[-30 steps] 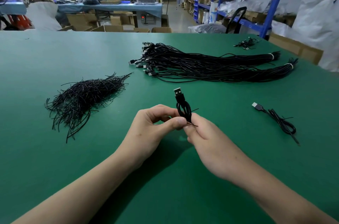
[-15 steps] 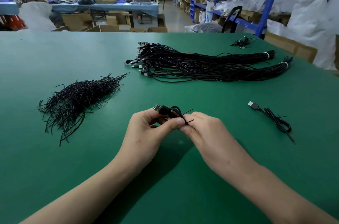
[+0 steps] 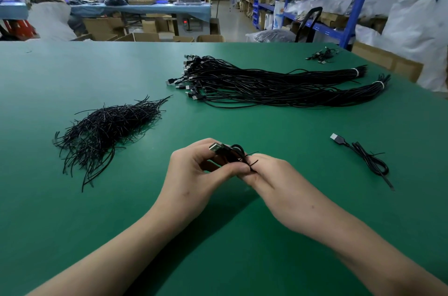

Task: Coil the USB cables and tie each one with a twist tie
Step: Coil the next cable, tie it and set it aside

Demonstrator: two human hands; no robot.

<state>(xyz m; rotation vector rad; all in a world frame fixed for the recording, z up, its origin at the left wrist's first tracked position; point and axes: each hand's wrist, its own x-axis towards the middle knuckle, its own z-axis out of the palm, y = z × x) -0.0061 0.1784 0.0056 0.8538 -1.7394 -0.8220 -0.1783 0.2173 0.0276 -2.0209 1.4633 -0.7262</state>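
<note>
on the green table (image 3: pixel 48 82), a pile of twist ties (image 3: pixel 106 130) lies at ten o'clock from the hands. the left hand (image 3: pixel 191 174) pinches the coiled usb cable (image 3: pixel 226 150), and the right hand (image 3: pixel 274 181) curls its fingers on the twist tie (image 3: pixel 252 163) around it. the cable bundles (image 3: pixel 266 84) lie at one o'clock and a finished cable (image 3: pixel 363 157) at three.

left hand (image 3: pixel 206 169): bare, short nail on the thumb, lower middle of the frame
right hand (image 3: pixel 274 179): bare, one small spot near the wrist, right of centre
left forearm (image 3: pixel 126 242): bare down to the lower left edge
right forearm (image 3: pixel 358 242): bare down to the lower right edge
</note>
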